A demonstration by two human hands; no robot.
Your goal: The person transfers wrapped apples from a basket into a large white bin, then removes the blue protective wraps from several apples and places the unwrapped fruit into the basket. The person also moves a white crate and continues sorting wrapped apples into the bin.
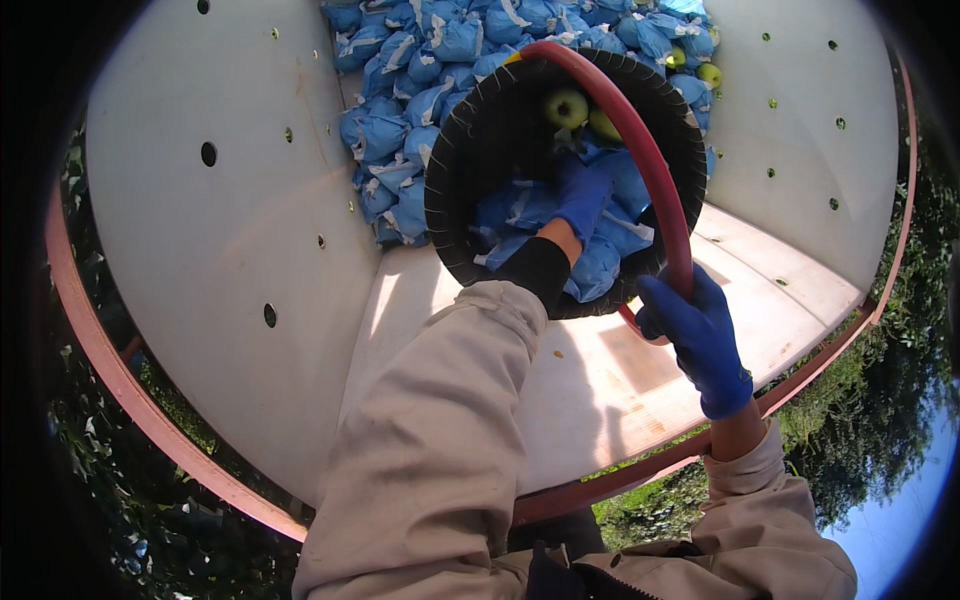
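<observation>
My right hand (pixel 694 330), in a blue glove, grips the red-wrapped hoop handle (pixel 637 127) of a round basket with a dark, stitched lining (pixel 457 142). The basket is tilted, its mouth towards me. My left hand (pixel 581 195), also gloved, reaches down inside it among fruits in blue bags (pixel 596 266); its fingers are hidden, so a hold on anything does not show. Beyond that hand, a bare green apple (pixel 566 109) lies in the basket, with another partly behind the handle.
A white bin with drilled walls (pixel 247 217) surrounds the basket. Many blue-bagged fruits (pixel 379 131) are heaped at its far end, with a few bare green apples (pixel 709 73) at the right. A reddish metal rail (pixel 615 484) runs around the bin; foliage lies outside.
</observation>
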